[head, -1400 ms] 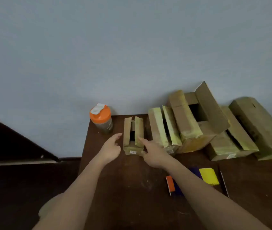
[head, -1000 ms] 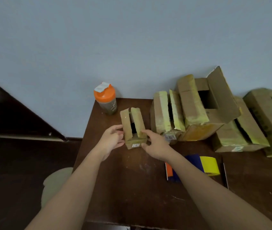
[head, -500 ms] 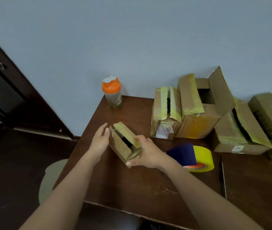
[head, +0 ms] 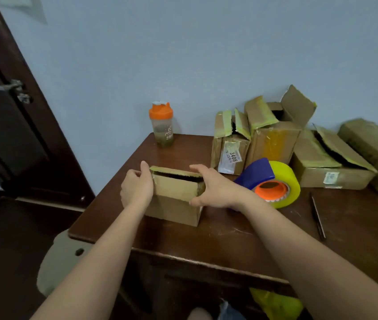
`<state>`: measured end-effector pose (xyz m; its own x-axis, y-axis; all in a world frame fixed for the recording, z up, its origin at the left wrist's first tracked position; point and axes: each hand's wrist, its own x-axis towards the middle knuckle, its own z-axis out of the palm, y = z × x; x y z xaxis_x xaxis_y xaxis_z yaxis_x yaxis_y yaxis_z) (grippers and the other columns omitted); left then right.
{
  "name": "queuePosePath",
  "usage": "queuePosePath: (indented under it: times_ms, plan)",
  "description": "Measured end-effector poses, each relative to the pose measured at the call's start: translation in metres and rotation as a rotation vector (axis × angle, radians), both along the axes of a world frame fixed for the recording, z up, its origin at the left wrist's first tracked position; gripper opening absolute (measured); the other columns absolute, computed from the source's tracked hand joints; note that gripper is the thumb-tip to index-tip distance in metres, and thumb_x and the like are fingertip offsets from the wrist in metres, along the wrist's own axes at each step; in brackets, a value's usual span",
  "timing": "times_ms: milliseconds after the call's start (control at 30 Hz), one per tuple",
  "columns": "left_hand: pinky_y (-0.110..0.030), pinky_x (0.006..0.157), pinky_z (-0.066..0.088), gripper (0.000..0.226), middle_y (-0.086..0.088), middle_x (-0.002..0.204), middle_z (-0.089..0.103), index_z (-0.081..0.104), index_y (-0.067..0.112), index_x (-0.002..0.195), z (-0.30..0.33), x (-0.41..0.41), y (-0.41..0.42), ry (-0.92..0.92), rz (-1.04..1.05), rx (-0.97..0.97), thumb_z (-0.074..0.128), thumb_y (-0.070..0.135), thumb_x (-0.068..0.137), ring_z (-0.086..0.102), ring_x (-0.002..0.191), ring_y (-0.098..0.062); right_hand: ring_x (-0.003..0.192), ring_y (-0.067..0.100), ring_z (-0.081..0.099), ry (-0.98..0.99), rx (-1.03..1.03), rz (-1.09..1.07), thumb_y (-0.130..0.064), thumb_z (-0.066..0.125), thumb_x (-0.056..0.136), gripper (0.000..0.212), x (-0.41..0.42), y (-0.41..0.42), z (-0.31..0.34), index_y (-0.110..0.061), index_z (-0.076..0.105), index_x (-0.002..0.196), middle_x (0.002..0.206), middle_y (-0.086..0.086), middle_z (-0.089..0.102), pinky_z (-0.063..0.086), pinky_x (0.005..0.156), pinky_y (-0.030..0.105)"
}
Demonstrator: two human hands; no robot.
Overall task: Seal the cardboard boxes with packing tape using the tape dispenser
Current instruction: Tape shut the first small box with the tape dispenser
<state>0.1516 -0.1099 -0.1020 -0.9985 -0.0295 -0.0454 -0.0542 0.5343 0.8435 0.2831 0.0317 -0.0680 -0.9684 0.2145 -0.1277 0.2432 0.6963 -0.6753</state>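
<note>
**Small box pulled forward for taping**

The small brown cardboard box (head: 174,196) has come away from the row at the wall and now sits upright near the front edge of the dark wooden counter (head: 241,236), flaps almost closed with a dark gap left. The left hand (head: 137,189) grips its left end; the right hand (head: 215,188), fingers spread wide, clasps its right end. Just right of the box, the blue tape dispenser with its yellow roll (head: 273,183) lies untouched, likely next.

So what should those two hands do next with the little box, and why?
Probably press the small box's flaps fully shut: a dark gap shows along its top, both hands, left hand and right hand, grip its ends, and the tape dispenser lies untouched beside it.
</note>
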Motion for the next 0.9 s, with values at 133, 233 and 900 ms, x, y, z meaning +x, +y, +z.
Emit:
queuePosePath:
  times_ms: [133, 233, 900]
  plan:
    - [-0.039, 0.087, 0.039, 0.049, -0.006, 0.124, 0.056, 0.053, 0.018, 0.119, 0.001, 0.036, -0.015, 0.003, -0.122, 0.001, 0.029, 0.056, 0.1, 0.052, 0.11, -0.026, 0.137, 0.026, 0.035, 0.032, -0.057, -0.044, -0.012, 0.075, 0.079, 0.095, 0.041, -0.016, 0.0, -0.024, 0.016, 0.153, 0.157, 0.005, 0.02, 0.042, 0.103, 0.034]
    - [-0.038, 0.092, 0.039, 0.055, -0.005, 0.131, 0.055, 0.051, 0.016, 0.131, 0.003, 0.053, -0.022, 0.021, -0.273, -0.03, 0.026, 0.055, 0.101, 0.05, 0.119, -0.024, 0.135, 0.024, 0.037, 0.073, -0.063, -0.101, -0.008, 0.071, 0.081, 0.09, 0.065, -0.019, -0.003, -0.022, 0.019, 0.153, 0.156, 0.005, 0.021, 0.042, 0.097, 0.03]
    - [-0.04, 0.078, 0.052, 0.041, -0.001, 0.094, 0.06, 0.064, 0.015, 0.095, 0.05, 0.08, 0.041, 0.509, -0.891, -0.578, 0.037, 0.045, 0.102, 0.058, 0.085, -0.018, 0.125, 0.028, 0.037, 0.082, 0.565, -0.201, -0.034, 0.064, 0.088, 0.057, 0.081, 0.075, 0.042, -0.032, 0.046, 0.141, 0.12, 0.003, 0.054, 0.038, 0.1, 0.04]
